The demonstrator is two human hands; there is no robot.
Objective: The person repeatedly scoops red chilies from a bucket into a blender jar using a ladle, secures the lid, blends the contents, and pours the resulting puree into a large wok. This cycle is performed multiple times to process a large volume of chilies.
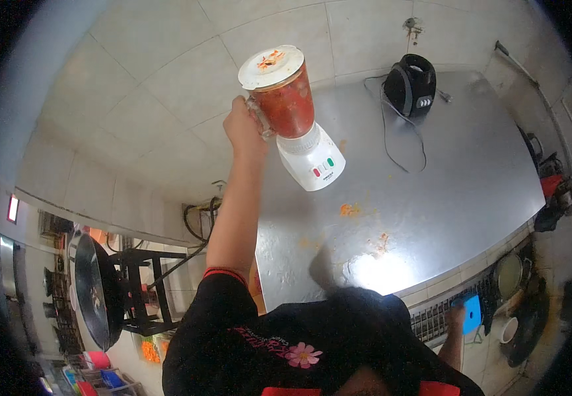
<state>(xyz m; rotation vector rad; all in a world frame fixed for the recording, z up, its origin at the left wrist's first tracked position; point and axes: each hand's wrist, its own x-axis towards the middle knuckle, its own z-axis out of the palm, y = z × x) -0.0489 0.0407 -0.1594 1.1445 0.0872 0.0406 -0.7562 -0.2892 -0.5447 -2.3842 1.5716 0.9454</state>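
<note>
My left hand (247,126) is closed around the clear handle of a blender jar (286,106) filled with a red, chunky mixture. Orange-red bits lie on the jar's white lid (271,67). The jar sits on a white blender base (313,161) with red and green buttons; whether the base rests on the metal table or is lifted is not clear. At the lower right, beyond the table's near edge, my right hand (457,313) holds a bright blue plastic object (472,314) with a small dark hole. Its exact kind cannot be told.
Orange food spatter (349,210) marks the stainless steel table (444,198). A black appliance (410,86) with a loose cord stands at the back right. A floor grate (427,319), a white cup (508,330) and pans are at lower right. A large wok (93,292) is at left.
</note>
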